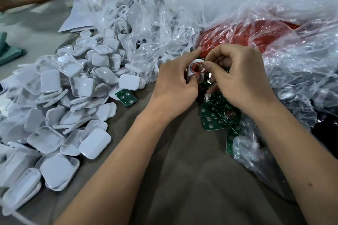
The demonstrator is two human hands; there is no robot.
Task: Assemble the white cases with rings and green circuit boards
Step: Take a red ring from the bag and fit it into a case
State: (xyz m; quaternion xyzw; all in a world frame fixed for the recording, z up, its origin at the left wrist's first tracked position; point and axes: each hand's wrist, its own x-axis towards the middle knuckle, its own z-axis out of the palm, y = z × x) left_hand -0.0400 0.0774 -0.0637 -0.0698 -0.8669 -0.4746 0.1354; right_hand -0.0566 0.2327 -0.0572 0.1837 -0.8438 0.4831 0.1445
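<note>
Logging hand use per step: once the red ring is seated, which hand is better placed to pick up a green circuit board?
Probably the right hand: it hovers directly over the green circuit boards and only pinches the red ring, while the left hand grips the white case.

You are working on a matt grey-brown cloth (pixel 182 160), soft and faintly creased. Smooth white plastic cases (pixel 54 115) are lying heaped on it, their moulded faces giving off a dull satin sheen. Thin clear plastic bags (pixel 237 2) are crinkling glossy, catching the light. Green circuit boards (pixel 212 115) are showing a flat lacquered finish with shiny metal discs. The red ring (pixel 196 68) you are pinching is glinting like polished metal against its glossy white plastic case (pixel 191 74).
</note>
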